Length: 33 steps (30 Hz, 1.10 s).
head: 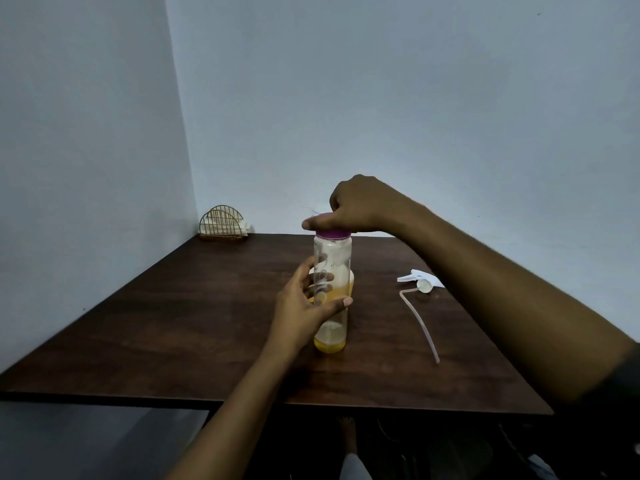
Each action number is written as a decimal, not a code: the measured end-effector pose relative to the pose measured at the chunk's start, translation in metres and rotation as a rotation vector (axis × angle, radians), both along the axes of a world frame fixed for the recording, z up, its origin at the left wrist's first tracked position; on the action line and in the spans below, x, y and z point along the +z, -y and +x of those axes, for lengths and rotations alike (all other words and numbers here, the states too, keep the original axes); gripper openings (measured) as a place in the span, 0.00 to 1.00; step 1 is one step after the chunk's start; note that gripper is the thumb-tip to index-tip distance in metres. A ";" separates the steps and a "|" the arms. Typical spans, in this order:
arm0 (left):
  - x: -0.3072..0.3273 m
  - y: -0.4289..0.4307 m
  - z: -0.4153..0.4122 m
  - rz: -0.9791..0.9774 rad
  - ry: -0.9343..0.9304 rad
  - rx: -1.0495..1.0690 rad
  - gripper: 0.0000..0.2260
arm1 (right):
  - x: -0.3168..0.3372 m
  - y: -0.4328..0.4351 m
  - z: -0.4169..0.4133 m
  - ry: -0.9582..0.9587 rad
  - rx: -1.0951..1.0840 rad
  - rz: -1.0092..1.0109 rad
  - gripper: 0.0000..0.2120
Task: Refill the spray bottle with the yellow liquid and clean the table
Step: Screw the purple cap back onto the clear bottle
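A tall clear bottle (333, 258) with a purple cap (333, 233) stands upright mid-table, with a shallow layer of yellow liquid at its bottom. My left hand (304, 306) grips the bottle's middle. My right hand (356, 204) sits on top, fingers curled round the purple cap. Behind the clear bottle stands a white spray bottle (350, 277), mostly hidden, showing yellow liquid through the clear one. Its white spray head (420, 280) with a long dip tube (420, 323) lies loose on the table to the right.
The dark wooden table (194, 334) stands in a corner between two pale walls. A wire napkin holder (223, 223) with white napkins sits at the far left corner. The table's near edge runs across the lower frame, with floor below.
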<state>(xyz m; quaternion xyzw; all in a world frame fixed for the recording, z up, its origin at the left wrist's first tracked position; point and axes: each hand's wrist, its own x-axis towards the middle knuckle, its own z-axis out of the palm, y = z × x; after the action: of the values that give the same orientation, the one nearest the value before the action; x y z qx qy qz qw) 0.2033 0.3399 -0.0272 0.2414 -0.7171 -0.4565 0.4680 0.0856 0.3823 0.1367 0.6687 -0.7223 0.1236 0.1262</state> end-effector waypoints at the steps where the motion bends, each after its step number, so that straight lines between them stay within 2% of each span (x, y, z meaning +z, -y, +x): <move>1: 0.000 -0.001 0.000 -0.002 -0.002 -0.001 0.32 | -0.004 0.001 0.002 -0.029 -0.049 -0.051 0.32; 3: 0.001 -0.001 0.001 0.007 -0.006 -0.005 0.31 | -0.003 -0.003 0.001 0.029 -0.086 -0.071 0.36; 5: 0.001 0.000 0.001 0.017 0.001 -0.019 0.32 | 0.006 -0.009 -0.007 0.241 -0.045 -0.011 0.38; 6: 0.002 0.000 0.002 0.018 0.008 -0.027 0.32 | 0.011 -0.012 -0.013 0.357 0.023 0.049 0.34; 8: 0.002 0.001 0.002 0.013 0.012 -0.032 0.32 | 0.016 -0.018 -0.025 0.461 0.224 0.234 0.19; 9: 0.002 0.000 0.002 0.010 0.010 -0.031 0.32 | 0.017 -0.020 -0.030 0.478 0.301 0.321 0.15; 10: 0.003 0.000 0.002 0.009 0.006 -0.029 0.32 | 0.017 -0.020 -0.035 0.480 0.347 0.372 0.16; 13: 0.002 -0.001 0.001 0.011 -0.003 -0.025 0.32 | 0.013 -0.015 -0.029 0.336 0.293 0.232 0.13; 15: 0.002 -0.002 0.002 0.018 -0.010 -0.027 0.33 | 0.011 -0.010 -0.019 0.200 0.184 0.104 0.22; 16: 0.002 -0.002 0.002 0.021 -0.014 -0.032 0.33 | 0.012 -0.011 -0.015 0.192 0.131 0.041 0.27; 18: 0.003 -0.001 0.003 0.028 -0.003 -0.048 0.33 | 0.015 -0.012 -0.017 0.350 0.103 0.014 0.30; 20: 0.004 -0.001 0.004 0.034 0.009 -0.061 0.33 | 0.019 -0.016 -0.027 0.537 0.222 0.170 0.21; 21: 0.003 0.000 0.004 0.035 0.011 -0.061 0.33 | 0.017 -0.018 -0.031 0.551 0.285 0.276 0.18; 23: 0.002 0.001 0.003 0.034 0.008 -0.056 0.33 | 0.007 -0.017 -0.038 0.554 0.341 0.354 0.22; 28: -0.002 -0.003 0.002 0.006 -0.031 -0.002 0.31 | -0.018 -0.016 -0.029 0.718 0.356 0.079 0.17; 33: -0.006 -0.008 0.003 0.004 -0.070 0.015 0.31 | -0.037 -0.024 -0.015 0.701 0.320 -0.137 0.19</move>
<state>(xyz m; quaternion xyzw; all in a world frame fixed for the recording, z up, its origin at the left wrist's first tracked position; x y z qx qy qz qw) 0.2063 0.3478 -0.0328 0.2315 -0.6975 -0.4626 0.4959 0.0710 0.4063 0.0996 0.6801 -0.5983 0.4105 -0.1047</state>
